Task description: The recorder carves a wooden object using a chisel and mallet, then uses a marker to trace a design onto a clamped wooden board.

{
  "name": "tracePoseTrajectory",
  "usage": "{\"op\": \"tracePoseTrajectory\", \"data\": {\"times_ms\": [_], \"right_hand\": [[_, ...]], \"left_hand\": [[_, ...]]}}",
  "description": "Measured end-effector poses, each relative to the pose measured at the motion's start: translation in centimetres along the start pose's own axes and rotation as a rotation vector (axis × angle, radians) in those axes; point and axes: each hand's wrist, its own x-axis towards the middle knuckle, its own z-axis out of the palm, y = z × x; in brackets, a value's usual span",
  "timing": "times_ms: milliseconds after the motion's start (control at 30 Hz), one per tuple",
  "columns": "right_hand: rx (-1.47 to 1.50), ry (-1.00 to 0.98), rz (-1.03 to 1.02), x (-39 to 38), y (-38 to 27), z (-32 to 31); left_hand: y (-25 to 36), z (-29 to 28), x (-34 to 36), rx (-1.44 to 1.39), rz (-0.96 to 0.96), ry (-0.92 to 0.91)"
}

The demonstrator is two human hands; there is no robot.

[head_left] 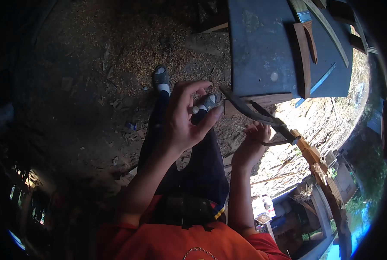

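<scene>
My left hand (187,119) is raised at the middle of the view. Its thumb and forefinger stand apart, and a short cylinder with a pale rounded end (194,110) is held among its fingers. Right of it, my right hand (256,141) has its fingers curled beside a dark curved metal tool (249,111). A thin curved bar of that tool crosses the hand near the palm. Shadow hides how far the fingers wrap round it. The tool's upper end reaches the wooden front edge of a dark table (258,56).
On the table lie a paintbrush (308,30), curved wooden strips (303,60) and a blue blade (323,80). A rough wooden pole (327,182) runs down the right side. Wood shavings (115,26) cover the ground near my sandalled feet (161,76).
</scene>
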Motion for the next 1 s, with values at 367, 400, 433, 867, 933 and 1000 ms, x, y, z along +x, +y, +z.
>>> {"op": "tracePoseTrajectory", "data": {"times_ms": [367, 400, 433, 867, 933, 1000], "right_hand": [[-0.878, -0.317, -0.359, -6.9, -14.2, 3.3], [-0.987, -0.286, -0.364, -7.0, -14.4, 3.5], [-0.96, -0.244, -0.397, -7.1, -14.4, 3.7], [-1.27, -0.3, -0.607, -6.6, -16.4, 4.7], [-1.263, -0.376, -0.614, -6.2, -16.7, 4.5], [-1.346, -0.464, -0.762, -5.6, -17.1, 4.4]], "left_hand": [[-0.8, -0.6, 6.3, 0.156, 0.641, -0.421], [-0.6, -0.5, 7.0, 0.133, 0.688, -0.454], [-0.5, -0.3, 7.5, 0.135, 0.706, -0.492], [-0.5, 0.2, 8.8, 0.039, 0.722, -0.66], [-0.5, 0.2, 8.8, 0.044, 0.708, -0.688], [-0.7, 0.3, 8.8, -0.013, 0.69, -0.585]]}}
